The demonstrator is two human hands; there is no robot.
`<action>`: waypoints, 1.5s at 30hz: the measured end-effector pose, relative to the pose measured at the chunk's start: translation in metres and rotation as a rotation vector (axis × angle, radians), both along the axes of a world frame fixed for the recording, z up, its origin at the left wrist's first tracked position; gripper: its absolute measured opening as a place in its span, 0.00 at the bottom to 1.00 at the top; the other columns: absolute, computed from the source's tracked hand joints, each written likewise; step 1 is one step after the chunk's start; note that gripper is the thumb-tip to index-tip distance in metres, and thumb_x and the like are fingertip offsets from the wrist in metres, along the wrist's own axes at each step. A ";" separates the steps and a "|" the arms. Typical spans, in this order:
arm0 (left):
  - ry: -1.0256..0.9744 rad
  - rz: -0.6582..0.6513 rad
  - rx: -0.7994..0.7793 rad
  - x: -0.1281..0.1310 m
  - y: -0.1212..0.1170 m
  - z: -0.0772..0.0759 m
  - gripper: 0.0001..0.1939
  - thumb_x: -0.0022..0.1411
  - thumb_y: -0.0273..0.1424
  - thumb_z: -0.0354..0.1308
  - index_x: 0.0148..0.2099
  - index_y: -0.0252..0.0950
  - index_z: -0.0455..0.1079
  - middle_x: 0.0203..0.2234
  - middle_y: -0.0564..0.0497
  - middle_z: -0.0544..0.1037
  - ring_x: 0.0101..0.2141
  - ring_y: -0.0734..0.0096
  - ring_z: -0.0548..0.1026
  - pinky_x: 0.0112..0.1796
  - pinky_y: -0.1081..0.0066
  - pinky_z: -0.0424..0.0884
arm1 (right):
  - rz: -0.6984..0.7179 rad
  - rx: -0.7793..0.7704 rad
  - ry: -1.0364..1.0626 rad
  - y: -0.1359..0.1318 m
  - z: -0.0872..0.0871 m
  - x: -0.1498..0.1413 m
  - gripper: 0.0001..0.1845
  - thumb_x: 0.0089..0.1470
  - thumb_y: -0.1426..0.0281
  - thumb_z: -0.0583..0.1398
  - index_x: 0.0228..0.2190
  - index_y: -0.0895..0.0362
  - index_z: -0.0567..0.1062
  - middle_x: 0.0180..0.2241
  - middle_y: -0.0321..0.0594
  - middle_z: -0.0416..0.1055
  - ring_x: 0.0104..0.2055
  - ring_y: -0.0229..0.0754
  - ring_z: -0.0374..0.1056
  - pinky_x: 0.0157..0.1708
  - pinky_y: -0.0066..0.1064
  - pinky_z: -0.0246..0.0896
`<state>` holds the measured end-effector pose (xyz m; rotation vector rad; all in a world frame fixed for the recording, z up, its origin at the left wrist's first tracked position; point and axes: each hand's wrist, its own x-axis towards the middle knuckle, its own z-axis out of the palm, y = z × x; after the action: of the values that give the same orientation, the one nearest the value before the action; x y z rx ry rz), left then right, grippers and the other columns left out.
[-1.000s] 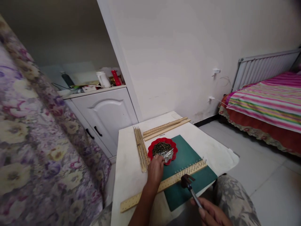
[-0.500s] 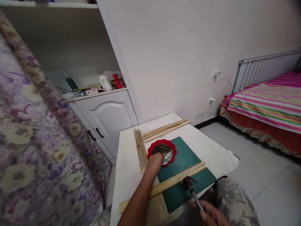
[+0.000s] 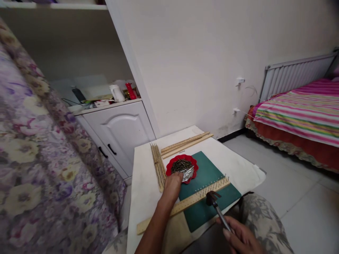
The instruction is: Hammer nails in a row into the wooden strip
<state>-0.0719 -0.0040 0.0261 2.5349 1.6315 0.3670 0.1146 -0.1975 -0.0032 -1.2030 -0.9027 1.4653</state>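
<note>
My left hand (image 3: 173, 182) is at the near left edge of a red scalloped bowl (image 3: 182, 157), its fingertips bent together over the contents. Dark nails (image 3: 181, 165) and a patch of silvery ones (image 3: 188, 173) fill that bowl. Whatever the fingers pinch is hidden. In my right hand (image 3: 240, 234) is a claw hammer (image 3: 212, 199), gripped by its handle, its head hanging by the near side of a wooden strip (image 3: 185, 203). Rows of nails (image 3: 212, 187) stand upright in the strip's right part; small holes or marks dot its left part. Beneath lies a green mat (image 3: 208, 165).
More nail-studded wooden strips (image 3: 156, 165) lie left of the bowl, and further strips (image 3: 186, 144) lie along the back of the white-covered table (image 3: 235, 160). A cabinet (image 3: 122, 130) and floral curtain (image 3: 53, 151) stand left; a bed (image 3: 299, 109) is at right.
The view has shifted slightly. My left hand has drawn back a little toward the bowl's near left rim. The hammer and the nailed strip keep about the same places.
</note>
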 end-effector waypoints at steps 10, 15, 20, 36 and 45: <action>-0.409 -0.499 -0.306 0.025 -0.135 -0.020 0.10 0.63 0.29 0.43 0.37 0.38 0.65 0.34 0.49 0.71 0.35 0.72 0.69 0.35 0.76 0.61 | -0.193 0.132 -0.063 0.004 -0.010 -0.004 0.21 0.42 0.56 0.64 0.37 0.55 0.73 0.21 0.33 0.69 0.24 0.41 0.65 0.26 0.30 0.62; -0.652 -0.338 -0.442 0.035 -0.146 -0.032 0.05 0.58 0.29 0.51 0.32 0.36 0.67 0.28 0.51 0.70 0.31 0.72 0.69 0.33 0.74 0.62 | -0.152 0.080 -0.011 0.001 -0.023 -0.002 0.24 0.47 0.57 0.61 0.42 0.57 0.67 0.17 0.27 0.65 0.11 0.29 0.52 0.11 0.21 0.44; -1.182 -0.079 -0.805 0.051 -0.151 -0.059 0.07 0.50 0.33 0.58 0.28 0.34 0.67 0.18 0.54 0.70 0.20 0.75 0.67 0.25 0.74 0.62 | -0.214 0.069 0.068 -0.001 -0.023 -0.001 0.25 0.46 0.58 0.62 0.43 0.57 0.64 0.17 0.26 0.65 0.11 0.28 0.53 0.11 0.20 0.43; -0.776 0.034 -0.085 0.022 -0.080 -0.054 0.09 0.59 0.33 0.49 0.29 0.35 0.66 0.26 0.52 0.69 0.29 0.73 0.69 0.31 0.75 0.64 | -0.186 0.044 -0.086 -0.002 -0.016 0.001 0.24 0.50 0.55 0.57 0.43 0.58 0.63 0.18 0.27 0.65 0.10 0.27 0.50 0.10 0.19 0.41; -0.616 0.018 -0.055 0.027 -0.075 -0.066 0.10 0.60 0.32 0.46 0.31 0.37 0.67 0.27 0.53 0.69 0.29 0.74 0.68 0.31 0.76 0.63 | -0.168 0.030 -0.095 -0.001 -0.018 0.004 0.24 0.50 0.56 0.57 0.44 0.58 0.64 0.18 0.28 0.65 0.09 0.27 0.52 0.09 0.20 0.42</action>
<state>-0.0447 -0.0785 -0.0395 2.0625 1.3892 0.9706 0.1188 -0.1988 -0.0215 -1.3022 -0.8621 1.2654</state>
